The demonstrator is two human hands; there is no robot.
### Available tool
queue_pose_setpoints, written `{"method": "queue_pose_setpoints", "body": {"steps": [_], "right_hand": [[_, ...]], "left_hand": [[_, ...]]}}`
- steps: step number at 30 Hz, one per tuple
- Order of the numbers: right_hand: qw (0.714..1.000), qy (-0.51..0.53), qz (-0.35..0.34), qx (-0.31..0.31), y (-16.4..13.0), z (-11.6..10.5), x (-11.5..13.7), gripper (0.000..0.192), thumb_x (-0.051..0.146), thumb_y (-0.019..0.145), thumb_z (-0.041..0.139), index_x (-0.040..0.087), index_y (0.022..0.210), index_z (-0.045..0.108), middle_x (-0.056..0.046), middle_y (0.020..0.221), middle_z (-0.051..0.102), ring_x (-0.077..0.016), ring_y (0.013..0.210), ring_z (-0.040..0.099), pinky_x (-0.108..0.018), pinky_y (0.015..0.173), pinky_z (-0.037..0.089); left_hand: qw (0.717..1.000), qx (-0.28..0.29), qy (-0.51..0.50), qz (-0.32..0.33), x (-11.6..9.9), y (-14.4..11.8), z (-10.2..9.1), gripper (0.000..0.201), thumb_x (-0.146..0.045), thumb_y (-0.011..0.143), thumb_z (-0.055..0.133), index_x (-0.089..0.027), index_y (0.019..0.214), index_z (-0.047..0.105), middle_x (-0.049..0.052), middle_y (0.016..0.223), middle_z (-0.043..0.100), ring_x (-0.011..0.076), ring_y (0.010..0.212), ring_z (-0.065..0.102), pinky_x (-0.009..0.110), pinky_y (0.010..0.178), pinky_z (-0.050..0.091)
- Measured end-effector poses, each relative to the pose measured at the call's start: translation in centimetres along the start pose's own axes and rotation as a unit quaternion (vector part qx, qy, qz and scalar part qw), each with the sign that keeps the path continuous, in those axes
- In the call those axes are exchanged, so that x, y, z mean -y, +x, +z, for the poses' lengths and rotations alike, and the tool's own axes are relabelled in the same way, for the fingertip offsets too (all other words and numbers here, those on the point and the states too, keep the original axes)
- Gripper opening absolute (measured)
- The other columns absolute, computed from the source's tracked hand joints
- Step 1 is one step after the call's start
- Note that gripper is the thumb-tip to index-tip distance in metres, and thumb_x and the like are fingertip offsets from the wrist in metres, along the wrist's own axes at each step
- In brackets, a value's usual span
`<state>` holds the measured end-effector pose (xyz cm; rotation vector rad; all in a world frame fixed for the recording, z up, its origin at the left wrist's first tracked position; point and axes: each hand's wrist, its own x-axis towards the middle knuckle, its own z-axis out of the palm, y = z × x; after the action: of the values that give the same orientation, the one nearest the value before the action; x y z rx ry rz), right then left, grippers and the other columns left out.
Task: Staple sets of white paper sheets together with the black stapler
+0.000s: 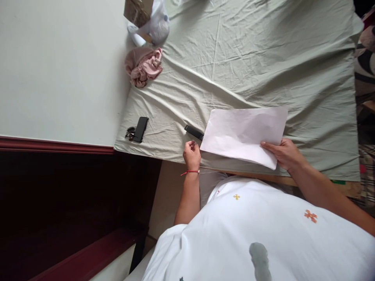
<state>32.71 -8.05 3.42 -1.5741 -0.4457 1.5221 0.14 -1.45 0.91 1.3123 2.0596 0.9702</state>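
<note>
Some white paper sheets (243, 130), loosely stacked, extend over the front part of the cloth-covered table. My right hand (285, 154) grips their lower right corner, thumb on top and the other fingers underneath. Near the sheets' lower left corner is my left hand (192, 154), its fingers curled in; anything held there is too small or hidden to make out. Just beyond those fingers lies a slim black object (193, 132) that looks like a stapler, its right end close to the paper's left edge.
To the left on the greenish tablecloth (234, 70) lie a black phone-like case (141, 129) and a bunch of keys (130, 133). Crumpled pink cloth (145, 67) sits farther back, below a plastic bag (158, 25) and a brown box (138, 11). A white wall (58, 66) borders the left side.
</note>
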Motion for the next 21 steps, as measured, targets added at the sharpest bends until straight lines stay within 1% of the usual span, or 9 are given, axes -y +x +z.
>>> {"method": "queue_pose_setpoints", "body": {"steps": [2,4,6,7,9,12,14,16,21], "right_hand": [[1.0,-0.007,-0.009,0.003,-0.1,0.2,0.0,0.035,0.042,0.053,0.097,0.025,0.075,0.076,-0.003,0.083,0.081,-0.0193,0.07,0.072,-0.029,0.061,0.063],[1.0,-0.009,-0.015,0.002,-0.2,0.4,0.1,0.037,0.044,0.053,0.098,0.024,0.076,0.076,-0.004,0.084,0.081,-0.0209,0.073,0.074,-0.031,0.063,0.064],[1.0,-0.009,-0.022,0.0,-0.3,0.7,0.2,0.038,0.045,0.054,0.097,0.024,0.077,0.076,-0.004,0.086,0.081,-0.0229,0.076,0.075,-0.033,0.065,0.065],[1.0,-0.009,-0.025,-0.001,-0.3,0.8,0.2,0.038,0.045,0.054,0.096,0.024,0.078,0.076,-0.004,0.086,0.082,-0.0237,0.078,0.076,-0.033,0.066,0.066],[0.999,-0.008,-0.033,-0.002,-0.3,0.9,0.1,0.036,0.044,0.056,0.095,0.025,0.078,0.075,-0.004,0.087,0.082,-0.0246,0.08,0.077,-0.034,0.068,0.066],[0.999,-0.017,-0.041,-0.006,-0.1,1.0,-0.1,0.03,0.044,0.062,0.091,0.027,0.08,0.074,-0.004,0.089,0.082,-0.0252,0.083,0.078,-0.036,0.07,0.066],[0.999,-0.022,-0.042,-0.011,0.0,1.0,-0.4,0.026,0.044,0.066,0.089,0.027,0.081,0.074,-0.004,0.089,0.082,-0.0259,0.085,0.078,-0.036,0.071,0.066],[0.999,-0.02,-0.043,-0.02,0.1,1.1,-0.6,0.025,0.042,0.067,0.088,0.027,0.08,0.073,-0.004,0.088,0.081,-0.0265,0.086,0.078,-0.036,0.069,0.066],[0.998,-0.007,-0.046,-0.035,0.2,1.3,-1.0,0.023,0.038,0.064,0.088,0.025,0.077,0.074,-0.004,0.082,0.08,-0.0239,0.077,0.076,-0.033,0.064,0.065]], "left_hand": [[0.996,-0.034,0.046,0.064,-0.1,-0.2,-0.3,0.026,-0.017,0.088,0.058,-0.016,0.112,0.066,0.014,0.112,0.075,0.0216,0.099,0.073,0.036,0.095,0.057],[0.986,-0.045,0.075,0.142,-0.4,-0.6,-0.6,0.041,-0.012,0.089,0.052,-0.017,0.127,0.066,0.018,0.137,0.068,0.0252,0.124,0.067,0.042,0.113,0.05],[0.973,-0.032,0.091,0.212,-0.8,-1.0,-0.7,0.054,-0.008,0.089,0.047,-0.019,0.138,0.064,0.015,0.155,0.058,0.0245,0.146,0.053,0.043,0.126,0.038],[0.967,-0.018,0.095,0.235,-0.9,-1.1,-0.7,0.057,-0.006,0.089,0.045,-0.02,0.14,0.064,0.012,0.158,0.056,0.0232,0.152,0.047,0.042,0.13,0.033],[0.961,0.016,0.099,0.256,-0.9,-1.1,-0.6,0.061,-0.004,0.088,0.041,-0.022,0.141,0.066,0.009,0.157,0.059,0.0209,0.156,0.042,0.043,0.133,0.03],[0.963,0.045,0.105,0.243,-0.9,-1.1,-0.4,0.066,-0.002,0.086,0.039,-0.026,0.14,0.068,0.006,0.153,0.063,0.0208,0.153,0.047,0.048,0.132,0.031],[0.966,0.048,0.114,0.228,-0.9,-1.2,-0.4,0.069,0.0,0.085,0.038,-0.029,0.141,0.067,0.006,0.155,0.061,0.0215,0.15,0.052,0.051,0.131,0.029],[0.966,0.049,0.119,0.222,-1.0,-1.3,-0.4,0.071,0.001,0.084,0.038,-0.03,0.141,0.067,0.006,0.155,0.061,0.0214,0.149,0.053,0.053,0.132,0.028],[0.966,0.057,0.126,0.219,-1.3,-1.2,-0.6,0.07,0.002,0.083,0.04,-0.029,0.138,0.069,0.007,0.153,0.062,0.0216,0.149,0.054,0.053,0.131,0.026]]}}
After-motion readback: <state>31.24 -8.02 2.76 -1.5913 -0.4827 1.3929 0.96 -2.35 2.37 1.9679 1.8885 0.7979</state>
